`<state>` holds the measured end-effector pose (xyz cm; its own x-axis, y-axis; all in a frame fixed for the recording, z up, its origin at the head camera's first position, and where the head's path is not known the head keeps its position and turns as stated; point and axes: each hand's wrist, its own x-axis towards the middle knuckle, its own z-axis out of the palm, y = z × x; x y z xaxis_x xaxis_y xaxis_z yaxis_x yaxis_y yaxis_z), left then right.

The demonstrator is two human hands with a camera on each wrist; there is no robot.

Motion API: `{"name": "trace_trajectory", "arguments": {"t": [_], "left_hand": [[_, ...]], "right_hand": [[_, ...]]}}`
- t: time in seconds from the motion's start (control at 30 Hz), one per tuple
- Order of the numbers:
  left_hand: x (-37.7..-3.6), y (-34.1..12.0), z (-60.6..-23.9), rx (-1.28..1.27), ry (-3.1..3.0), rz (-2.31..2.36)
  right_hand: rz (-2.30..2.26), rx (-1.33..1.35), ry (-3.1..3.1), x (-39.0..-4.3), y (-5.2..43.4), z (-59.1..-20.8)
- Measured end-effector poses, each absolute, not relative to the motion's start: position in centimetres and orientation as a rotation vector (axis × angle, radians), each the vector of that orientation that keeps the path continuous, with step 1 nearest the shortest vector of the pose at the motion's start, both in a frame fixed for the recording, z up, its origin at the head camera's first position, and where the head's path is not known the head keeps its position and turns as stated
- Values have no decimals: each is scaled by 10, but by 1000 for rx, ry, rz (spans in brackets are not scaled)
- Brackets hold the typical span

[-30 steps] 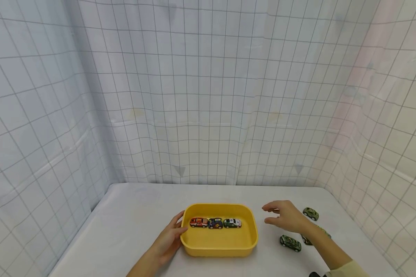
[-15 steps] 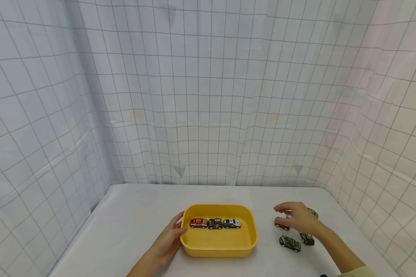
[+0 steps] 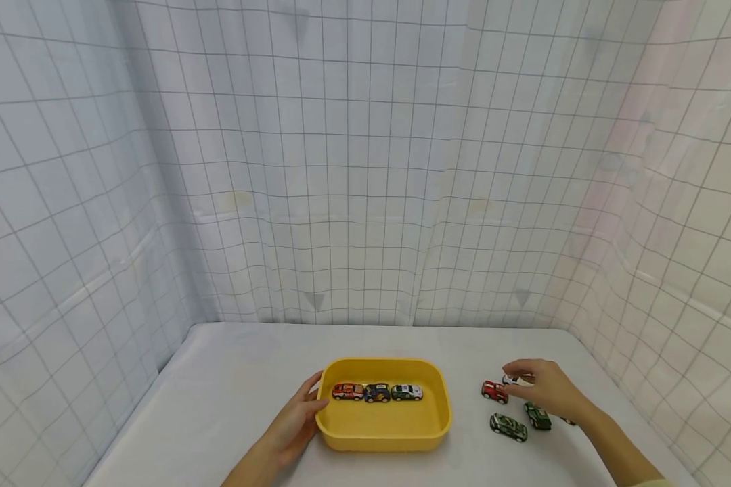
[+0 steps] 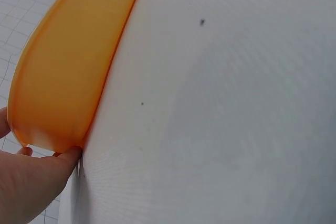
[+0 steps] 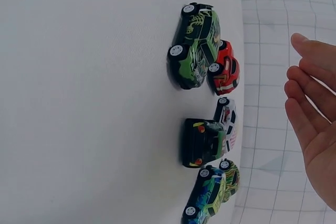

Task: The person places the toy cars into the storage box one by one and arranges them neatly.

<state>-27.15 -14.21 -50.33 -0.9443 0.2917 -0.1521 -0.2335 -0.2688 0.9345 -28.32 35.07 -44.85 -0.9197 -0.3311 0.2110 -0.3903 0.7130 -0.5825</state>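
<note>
My left hand grips the left end of a yellow plastic bin, thumb at the rim and fingers along the outer wall. In the bin, an orange-red toy car, a blue one and a white-and-green one stand in a row. Over the loose cars at the right, my right hand hovers with thumb and fingers apart, holding nothing. Closest to its fingertips are a white toy car, partly hidden, and a red toy car. The right wrist view shows the hand above them.
Nearer me stand a camouflage-green car and a dark green car. Another peeks out below the right wrist. The right wrist view also has a blue-and-yellow car and a green-striped car. Gridded white curtains surround the white table.
My right hand has moved right, from beside the bin to over the loose cars, uncovering the red car and part of the white one. My left hand and the bin stay put.
</note>
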Motion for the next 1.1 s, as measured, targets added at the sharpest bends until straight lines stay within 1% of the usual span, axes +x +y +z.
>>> {"name": "trace_trajectory", "arguments": {"t": [0.53,1.1], "left_hand": [[-271,-141,-504,74,1647,2273],[-272,-142,-503,63,1658,2267]], "right_hand": [[885,368,-2814,-272,396,-466],[794,190,-2877,-262,435,-480]]}}
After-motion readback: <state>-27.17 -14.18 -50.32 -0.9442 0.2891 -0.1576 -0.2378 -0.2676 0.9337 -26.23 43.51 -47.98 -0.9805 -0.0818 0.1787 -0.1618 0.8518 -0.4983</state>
